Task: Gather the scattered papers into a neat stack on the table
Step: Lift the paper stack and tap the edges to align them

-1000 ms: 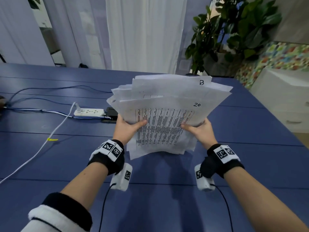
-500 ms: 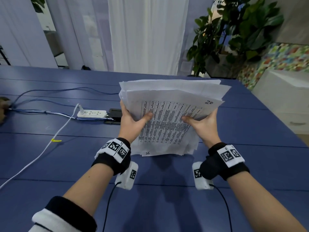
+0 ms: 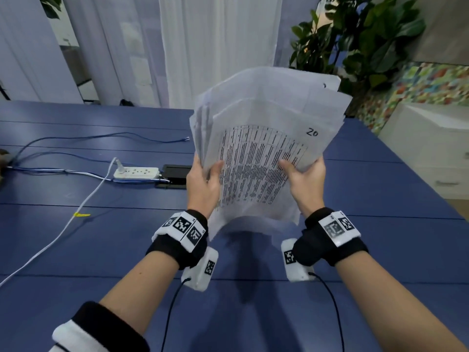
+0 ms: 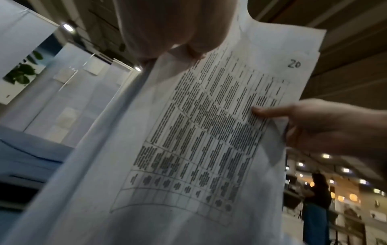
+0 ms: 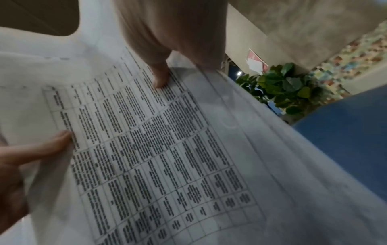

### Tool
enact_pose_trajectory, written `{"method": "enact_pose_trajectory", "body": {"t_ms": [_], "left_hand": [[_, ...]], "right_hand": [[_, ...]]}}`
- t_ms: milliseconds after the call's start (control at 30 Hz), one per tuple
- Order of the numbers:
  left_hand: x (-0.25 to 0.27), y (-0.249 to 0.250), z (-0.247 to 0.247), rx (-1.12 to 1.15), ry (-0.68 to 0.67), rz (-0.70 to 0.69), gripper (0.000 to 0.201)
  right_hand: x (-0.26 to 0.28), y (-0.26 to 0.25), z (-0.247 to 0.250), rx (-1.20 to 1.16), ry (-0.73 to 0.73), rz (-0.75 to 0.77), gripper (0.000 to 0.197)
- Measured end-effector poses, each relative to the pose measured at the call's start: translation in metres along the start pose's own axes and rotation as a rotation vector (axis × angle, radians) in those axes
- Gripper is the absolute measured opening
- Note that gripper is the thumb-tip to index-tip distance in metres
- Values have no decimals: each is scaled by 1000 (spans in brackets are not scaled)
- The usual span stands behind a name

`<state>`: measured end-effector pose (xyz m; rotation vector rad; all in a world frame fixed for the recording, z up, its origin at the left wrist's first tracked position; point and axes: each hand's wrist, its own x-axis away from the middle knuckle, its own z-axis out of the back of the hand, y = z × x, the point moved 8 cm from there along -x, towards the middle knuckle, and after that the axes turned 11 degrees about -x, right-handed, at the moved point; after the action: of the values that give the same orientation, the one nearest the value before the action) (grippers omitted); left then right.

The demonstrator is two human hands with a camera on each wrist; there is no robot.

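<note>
The person is squaring up the papers, all of them already gathered into one bundle that is being held in the air above the middle of the table, nearer its far edge than the near one. The left hand is gripping the bundle's left edge, thumb lying across the printed top sheet and the fingers hidden behind; the right hand is gripping the right edge the same way, its thumb pressing on the printed grid. The sheets are fanning out unevenly at the top, with several edges stepped one behind another, so the stack is not yet neat. The next move, as I judge it, is calling for the bottom edge to be brought down onto the table and tapped, with both grips loosening enough to let the sheets slide level, then the same on a side edge before laying the stack flat. Loosening too far is risking sheets slipping out. Against the frame half a second ago, the bundle is standing higher and more upright, tilting toward the right, its lower edge now clear of the table where it was sitting low near the surface; the hands are keeping the same holds. A power strip and cables are lying toward the table's left edge, well apart from the papers.
</note>
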<state>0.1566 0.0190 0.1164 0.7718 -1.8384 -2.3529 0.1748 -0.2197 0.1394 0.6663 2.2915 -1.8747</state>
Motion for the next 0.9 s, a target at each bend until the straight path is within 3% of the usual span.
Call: {"method": "enact_pose_trajectory", "body": {"t_ms": [233, 467, 633, 767, 900], "left_hand": [[2, 2, 8, 43, 4, -32, 58], [0, 3, 2, 80, -71, -23, 61], [-8, 44, -14, 20, -147, -171, 61], [-17, 33, -3, 139, -8, -82, 44], [-9, 5, 0, 152, -39, 68, 60]], "right_hand": [[6, 3, 9, 58, -69, 2, 63], [2, 3, 7, 32, -168, -23, 68], [1, -1, -13, 96, -226, 20, 64], [-12, -3, -5, 19, -132, 28, 57], [-5, 25, 12, 27, -77, -97, 49]]}}
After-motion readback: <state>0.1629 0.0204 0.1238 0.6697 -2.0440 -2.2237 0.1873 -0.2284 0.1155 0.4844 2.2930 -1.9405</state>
